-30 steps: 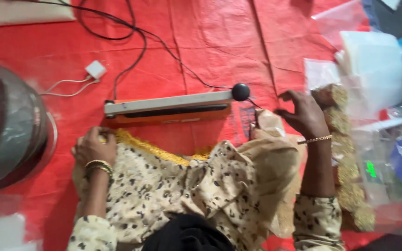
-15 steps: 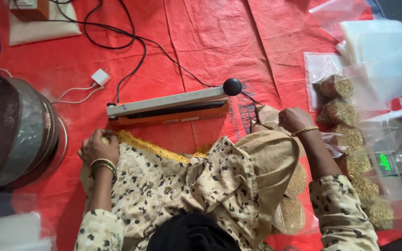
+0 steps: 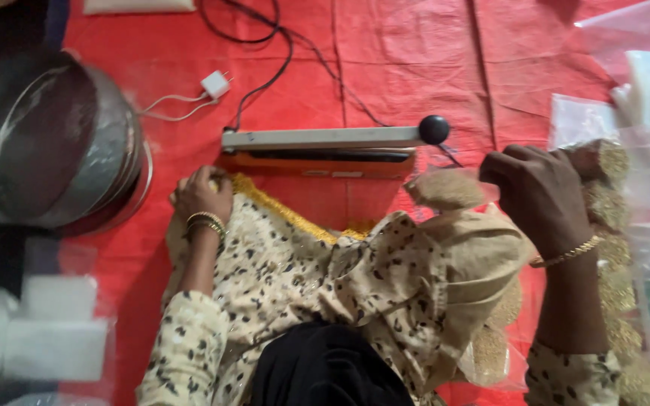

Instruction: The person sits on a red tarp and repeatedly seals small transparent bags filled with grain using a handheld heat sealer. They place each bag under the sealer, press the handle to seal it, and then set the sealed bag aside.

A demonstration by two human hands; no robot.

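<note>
A wrinkled red plastic sheet covers the floor across most of the frame, its creases catching soft, even light from above. At the far left a round grey metal drum stands on it. A black cable snakes across the upper middle, beside a white plug adapter. Along the upper left edge lies a dark strip of floor.

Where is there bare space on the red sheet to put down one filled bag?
Free: the red sheet beyond the sealer, between the black cable and the clear bags. Crowded: right edge, where filled bags line up beside the right hand; metal bowl fills the left.
</note>
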